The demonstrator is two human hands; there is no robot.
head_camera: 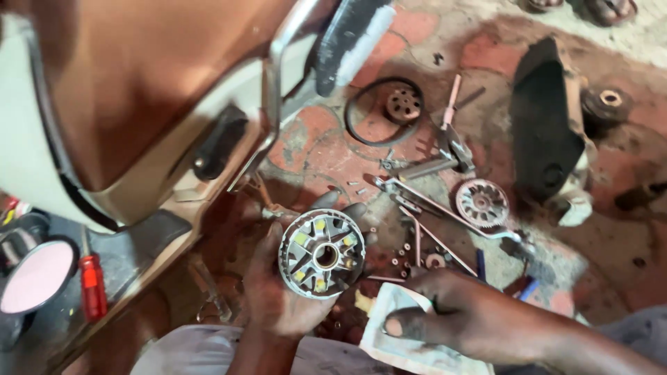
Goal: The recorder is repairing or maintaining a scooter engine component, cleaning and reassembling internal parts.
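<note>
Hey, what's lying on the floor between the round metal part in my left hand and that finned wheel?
In the head view, between the round part and finned wheel: long tools and scattered small nuts.

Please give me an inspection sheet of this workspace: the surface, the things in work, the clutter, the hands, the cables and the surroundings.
Surface: stained reddish floor, dirty and worn.
Job's things: round metal variator-like disc with radial ribs and pale inserts, held face up; pale cloth below it.
Clutter: rubber belt around a small pulley; finned gear-like wheel; long metal tools; small rollers and nuts; dark engine cover; red-handled screwdriver.
Hands: left hand cradles the disc; right hand presses on the cloth.
Cables: nothing seen.
Surroundings: scooter body panel at left, round mirror, another person's feet at top.
</note>
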